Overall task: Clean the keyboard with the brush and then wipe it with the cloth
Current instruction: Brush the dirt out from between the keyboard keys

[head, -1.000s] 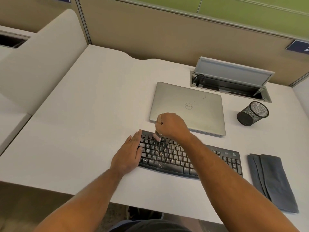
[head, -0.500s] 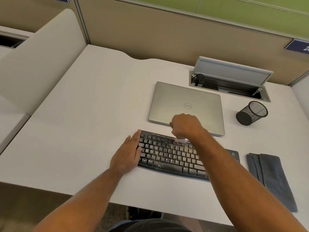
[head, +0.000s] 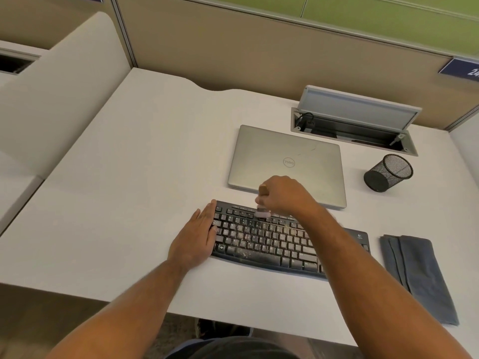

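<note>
A black keyboard (head: 269,242) speckled with pale crumbs lies near the desk's front edge. My left hand (head: 197,237) lies flat on its left end, fingers straight. My right hand (head: 283,195) grips a small brush (head: 262,212) in a fist; the wooden handle end pokes out above the fist, and the pale bristles touch the top key rows left of centre. My right forearm crosses the keyboard's right half and hides those keys. A folded grey cloth (head: 417,275) lies on the desk to the right of the keyboard.
A shut silver laptop (head: 287,161) lies just behind the keyboard. A black mesh pen cup (head: 388,173) lies tipped at the right. Behind it a cable hatch (head: 355,125) stands open in the white desk (head: 129,190). Partition walls close the back and left.
My right hand swept the brush right along the top key rows, then came back left to about the middle of them. My left hand has stayed on the keyboard's left end.
</note>
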